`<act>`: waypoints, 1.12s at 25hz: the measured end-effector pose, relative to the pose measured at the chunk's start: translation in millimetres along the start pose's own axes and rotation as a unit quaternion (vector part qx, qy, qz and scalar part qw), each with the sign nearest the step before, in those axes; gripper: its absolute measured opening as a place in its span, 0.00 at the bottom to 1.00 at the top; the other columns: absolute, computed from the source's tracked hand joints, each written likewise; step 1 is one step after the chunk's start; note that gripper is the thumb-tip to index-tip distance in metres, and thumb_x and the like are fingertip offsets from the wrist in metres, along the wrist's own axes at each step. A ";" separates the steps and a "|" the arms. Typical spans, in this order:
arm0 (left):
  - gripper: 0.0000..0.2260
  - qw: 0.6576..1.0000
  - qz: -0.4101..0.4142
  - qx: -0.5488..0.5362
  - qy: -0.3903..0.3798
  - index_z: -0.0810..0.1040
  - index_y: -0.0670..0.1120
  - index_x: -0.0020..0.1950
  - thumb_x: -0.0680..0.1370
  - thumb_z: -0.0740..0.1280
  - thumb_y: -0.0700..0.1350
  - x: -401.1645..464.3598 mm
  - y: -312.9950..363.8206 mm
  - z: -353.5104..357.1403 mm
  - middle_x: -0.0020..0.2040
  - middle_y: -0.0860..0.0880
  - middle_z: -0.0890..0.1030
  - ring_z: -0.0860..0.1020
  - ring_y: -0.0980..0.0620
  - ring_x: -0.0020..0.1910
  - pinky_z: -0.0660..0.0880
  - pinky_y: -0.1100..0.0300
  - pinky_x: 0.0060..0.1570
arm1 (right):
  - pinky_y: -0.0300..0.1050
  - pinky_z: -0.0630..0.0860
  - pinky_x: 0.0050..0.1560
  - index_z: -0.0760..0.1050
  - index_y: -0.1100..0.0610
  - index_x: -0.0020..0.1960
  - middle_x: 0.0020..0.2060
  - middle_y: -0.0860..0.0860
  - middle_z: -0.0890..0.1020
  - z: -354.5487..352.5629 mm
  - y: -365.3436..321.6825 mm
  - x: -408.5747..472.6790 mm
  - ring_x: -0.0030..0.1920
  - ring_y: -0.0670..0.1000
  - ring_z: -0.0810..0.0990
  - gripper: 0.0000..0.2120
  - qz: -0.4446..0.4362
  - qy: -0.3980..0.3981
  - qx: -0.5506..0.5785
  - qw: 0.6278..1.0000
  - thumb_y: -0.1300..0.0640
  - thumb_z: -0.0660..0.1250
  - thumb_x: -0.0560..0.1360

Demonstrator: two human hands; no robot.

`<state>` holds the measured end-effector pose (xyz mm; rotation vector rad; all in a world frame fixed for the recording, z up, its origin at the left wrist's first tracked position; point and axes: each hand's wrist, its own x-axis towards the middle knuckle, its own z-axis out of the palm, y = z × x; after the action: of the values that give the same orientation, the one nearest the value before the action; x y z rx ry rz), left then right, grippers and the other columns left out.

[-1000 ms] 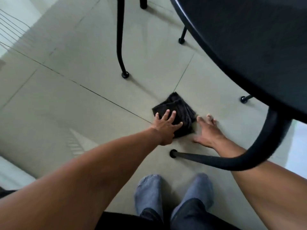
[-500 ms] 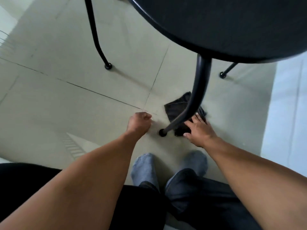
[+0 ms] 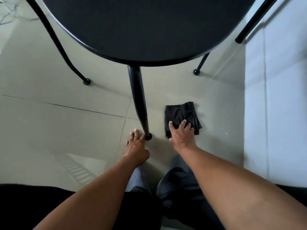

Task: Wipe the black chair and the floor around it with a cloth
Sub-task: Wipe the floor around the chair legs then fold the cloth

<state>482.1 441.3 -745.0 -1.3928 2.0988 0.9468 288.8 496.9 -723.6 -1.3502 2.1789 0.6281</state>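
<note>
Crouched beside the round black metal-legged chair, right hand presses spread fingers on a folded dark cloth; left hand, fingers loosely spread, touches the leg's foot.

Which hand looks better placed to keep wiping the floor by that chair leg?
The right hand, probably: its spread fingers already press on the dark cloth lying on the floor. The left hand holds no cloth and rests beside the chair leg foot.

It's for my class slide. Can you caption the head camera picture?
Right hand presses a dark cloth on the floor beside a black chair's leg.
</note>
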 end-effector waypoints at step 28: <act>0.20 0.990 -0.119 -0.053 0.048 0.76 0.45 0.69 0.77 0.62 0.45 -19.3 86.1 -23.1 0.65 0.41 0.79 0.78 0.40 0.63 0.75 0.54 0.59 | 0.49 0.77 0.56 0.79 0.53 0.61 0.58 0.58 0.83 -31.7 37.5 -12.5 0.60 0.61 0.81 0.13 -0.022 0.030 0.278 0.960 0.57 0.64 0.78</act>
<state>410.5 457.9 -690.9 -1.7307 1.9159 0.9207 254.2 501.0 -686.7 -1.1122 2.1385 -0.0538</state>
